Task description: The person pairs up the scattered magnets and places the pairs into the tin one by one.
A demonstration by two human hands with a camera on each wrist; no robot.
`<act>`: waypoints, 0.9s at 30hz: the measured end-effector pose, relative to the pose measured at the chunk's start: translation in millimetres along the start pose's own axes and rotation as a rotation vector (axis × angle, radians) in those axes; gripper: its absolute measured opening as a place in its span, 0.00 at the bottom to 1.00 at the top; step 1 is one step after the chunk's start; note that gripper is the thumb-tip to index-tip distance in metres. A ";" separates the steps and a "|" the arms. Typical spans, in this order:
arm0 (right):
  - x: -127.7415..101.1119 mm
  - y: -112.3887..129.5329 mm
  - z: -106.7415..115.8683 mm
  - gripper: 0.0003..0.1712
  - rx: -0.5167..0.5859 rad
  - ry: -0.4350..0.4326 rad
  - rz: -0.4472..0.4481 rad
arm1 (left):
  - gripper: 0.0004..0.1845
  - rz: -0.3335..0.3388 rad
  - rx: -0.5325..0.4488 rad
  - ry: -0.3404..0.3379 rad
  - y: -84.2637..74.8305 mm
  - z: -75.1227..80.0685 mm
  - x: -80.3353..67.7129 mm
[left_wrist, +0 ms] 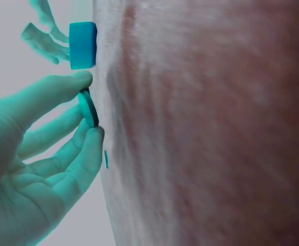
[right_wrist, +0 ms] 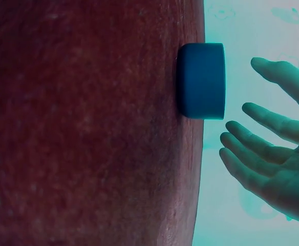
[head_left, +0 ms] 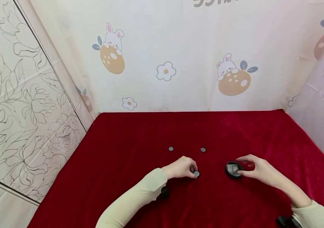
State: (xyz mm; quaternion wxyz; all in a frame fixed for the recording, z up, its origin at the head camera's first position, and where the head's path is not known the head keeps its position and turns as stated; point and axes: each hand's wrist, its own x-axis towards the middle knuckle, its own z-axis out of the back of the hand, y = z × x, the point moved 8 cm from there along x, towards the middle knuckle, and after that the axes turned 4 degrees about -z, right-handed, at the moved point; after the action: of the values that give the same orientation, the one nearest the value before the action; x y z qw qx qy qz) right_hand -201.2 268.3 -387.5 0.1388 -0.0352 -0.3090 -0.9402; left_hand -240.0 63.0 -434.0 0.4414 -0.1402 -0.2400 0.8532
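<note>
Cream-sleeved forearms are seen lowest in the head view, reaching onto a red velvet cloth (head_left: 139,133). A small grey round disc (head_left: 196,173) is pinched between thumb and fingertips of the left hand (head_left: 180,167), right at the cloth. The right hand (head_left: 257,171) is held with fingers spread and relaxed just beside a shallow round black container (head_left: 233,170), nothing being gripped. Something pale and flat is seen inside that container. Two more grey discs (head_left: 171,148) (head_left: 203,149) lie untouched farther back, so most of the gathering is judged as left. The pinched disc lies between the hands, near the container.
</note>
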 end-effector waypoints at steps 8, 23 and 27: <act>-0.4 -5.8 -7.8 0.27 0.096 0.086 0.009 | 0.08 -0.028 -0.029 -0.042 -11.0 3.6 9.2; 3.8 -9.8 -21.9 0.31 0.237 0.217 0.038 | 0.09 -0.043 -0.051 -0.103 -32.5 2.4 35.5; 4.7 -9.7 -23.0 0.31 0.239 0.228 0.039 | 0.09 -0.037 -0.060 -0.124 -37.1 1.8 42.1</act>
State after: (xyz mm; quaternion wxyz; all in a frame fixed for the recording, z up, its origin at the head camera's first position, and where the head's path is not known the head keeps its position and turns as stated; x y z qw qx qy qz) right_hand -208.0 261.0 -410.8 0.1945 0.0826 -0.4000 -0.8918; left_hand -239.4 115.5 -413.9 0.4372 -0.0955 -0.2947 0.8443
